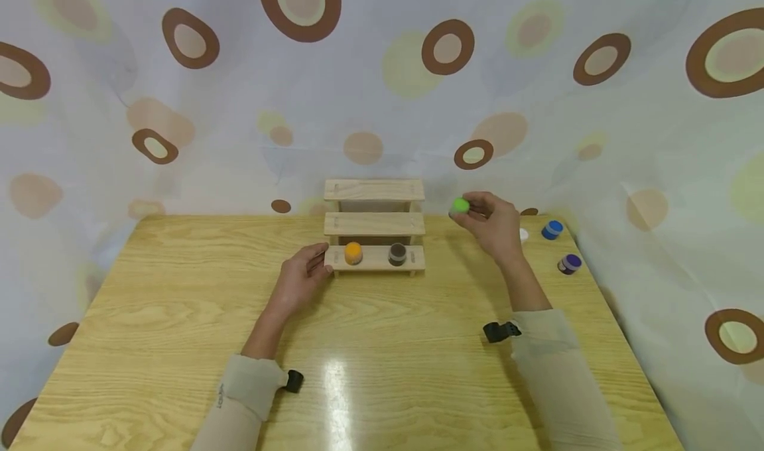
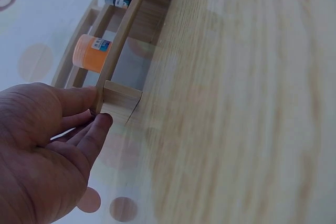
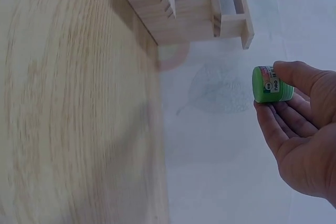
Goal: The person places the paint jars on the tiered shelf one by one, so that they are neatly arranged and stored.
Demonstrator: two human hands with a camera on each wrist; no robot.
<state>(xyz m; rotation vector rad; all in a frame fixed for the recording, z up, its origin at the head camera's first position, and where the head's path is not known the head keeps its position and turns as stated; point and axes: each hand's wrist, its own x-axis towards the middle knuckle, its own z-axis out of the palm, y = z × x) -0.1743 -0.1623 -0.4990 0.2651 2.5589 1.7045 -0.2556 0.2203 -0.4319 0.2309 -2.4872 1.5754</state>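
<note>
My right hand [image 1: 494, 227] pinches a small green paint jar [image 3: 266, 84] between thumb and fingers, raised above the table to the right of a three-tier wooden rack [image 1: 374, 223]. In the right wrist view the jar's printed label faces the camera. At the rack's left side, my left hand [image 1: 300, 280] grips the end of the lowest shelf, with thumb and fingertips [image 2: 105, 120] on its edge. An orange paint jar [image 1: 353, 253] stands on the left of that shelf, a black paint jar [image 1: 397, 255] on its right. The two upper shelves hold nothing.
Near the table's right edge stand a blue jar [image 1: 552, 230] and a purple jar [image 1: 570, 264]. A white jar [image 1: 524, 235] is partly hidden behind the right hand. A patterned sheet [image 1: 382, 93] hangs behind the wooden table [image 1: 406, 358].
</note>
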